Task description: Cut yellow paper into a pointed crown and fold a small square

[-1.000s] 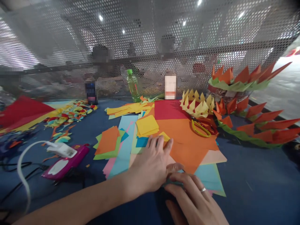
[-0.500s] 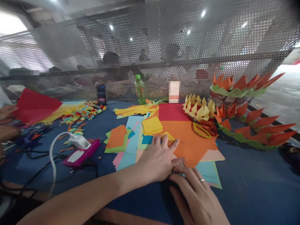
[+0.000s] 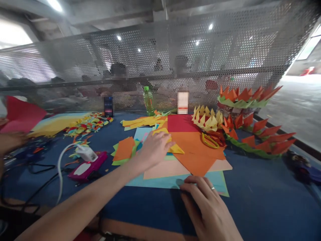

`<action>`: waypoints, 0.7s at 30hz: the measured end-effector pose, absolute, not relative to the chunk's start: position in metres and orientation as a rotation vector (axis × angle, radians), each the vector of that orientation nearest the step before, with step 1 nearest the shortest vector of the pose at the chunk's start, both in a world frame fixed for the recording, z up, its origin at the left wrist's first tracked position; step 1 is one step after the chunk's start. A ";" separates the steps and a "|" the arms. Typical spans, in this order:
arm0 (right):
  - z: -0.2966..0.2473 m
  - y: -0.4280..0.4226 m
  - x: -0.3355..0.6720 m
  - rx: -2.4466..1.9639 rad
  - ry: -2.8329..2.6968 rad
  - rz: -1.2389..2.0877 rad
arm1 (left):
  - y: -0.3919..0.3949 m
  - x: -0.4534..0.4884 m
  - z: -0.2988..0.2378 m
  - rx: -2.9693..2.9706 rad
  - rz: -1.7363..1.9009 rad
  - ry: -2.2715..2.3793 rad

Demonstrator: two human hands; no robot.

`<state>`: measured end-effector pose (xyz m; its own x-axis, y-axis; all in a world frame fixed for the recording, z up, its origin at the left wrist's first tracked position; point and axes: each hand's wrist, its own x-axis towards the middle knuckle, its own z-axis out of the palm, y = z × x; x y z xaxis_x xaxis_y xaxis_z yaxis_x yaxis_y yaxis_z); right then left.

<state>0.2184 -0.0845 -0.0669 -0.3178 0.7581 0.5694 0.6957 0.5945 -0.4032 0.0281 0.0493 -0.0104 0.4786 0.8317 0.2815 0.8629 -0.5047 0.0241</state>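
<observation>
My left hand [image 3: 154, 145] reaches forward across the sheets, and its fingers lie stretched over a stack of yellow paper squares [image 3: 163, 131], thumb beside a yellow triangle [image 3: 177, 149]. Under it lie an orange sheet [image 3: 198, 150], a peach sheet [image 3: 163, 169] and a light blue sheet [image 3: 155, 182]. My right hand [image 3: 207, 206], with a ring on one finger, rests flat near me with its fingertips on the front edge of the light blue sheet. Neither hand grips anything that I can see.
Yellow-handled scissors [image 3: 209, 140] lie by a yellow paper crown [image 3: 208, 118]. Orange-and-green spiked paper pieces [image 3: 253, 137] fill the right. A green bottle [image 3: 148, 100] stands at the mesh screen. A pink phone with white charger [image 3: 85, 162] and another person's hand [image 3: 10, 142] are left.
My left hand has left my right hand and moved forward onto the yellow squares. The right hand stays on the blue sheet. The view has tilted up and turned.
</observation>
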 end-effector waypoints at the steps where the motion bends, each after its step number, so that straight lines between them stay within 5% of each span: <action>1: -0.067 -0.084 0.219 -1.158 -2.084 0.107 | 0.062 0.019 -0.012 -2.616 -0.388 -1.520; 8: -0.073 -0.086 0.223 -1.168 -2.127 0.106 | 0.109 -0.017 -0.036 -2.674 -0.262 -1.747; 21: -0.070 -0.084 0.222 -1.167 -2.145 0.080 | 0.118 -0.032 -0.026 -2.884 -0.728 -1.875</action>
